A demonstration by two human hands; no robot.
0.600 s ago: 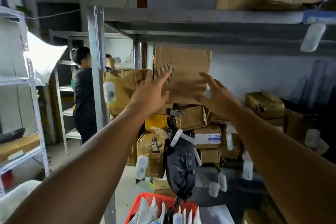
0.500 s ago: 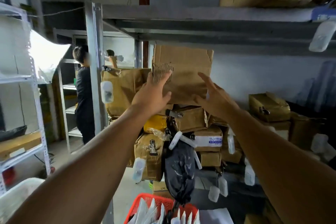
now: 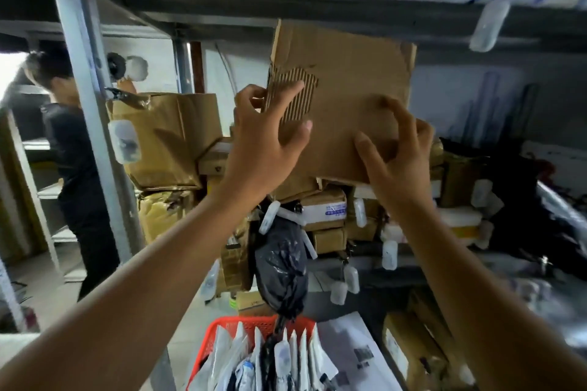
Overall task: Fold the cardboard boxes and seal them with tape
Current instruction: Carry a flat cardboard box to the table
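Note:
A flattened brown cardboard box (image 3: 346, 89) stands upright on top of a pile of parcels, just under a metal shelf. A patch of its facing is torn off near the left edge, baring the corrugation. My left hand (image 3: 263, 140) grips the box at its left edge, with the thumb on the front face and the fingers curled at the torn patch. My right hand (image 3: 400, 149) holds the lower right part, its fingers bent onto the face and round the right edge. No tape is in view.
Taped parcels (image 3: 165, 136) are stacked below and beside the box. A black plastic bag (image 3: 281, 267) hangs in front, above a red basket (image 3: 219, 333) of white packets. A metal shelf post (image 3: 85, 82) stands left; a person (image 3: 70, 149) works behind it.
Both hands have gone from open and reaching to closed on the box. The view has moved nearer to the pile.

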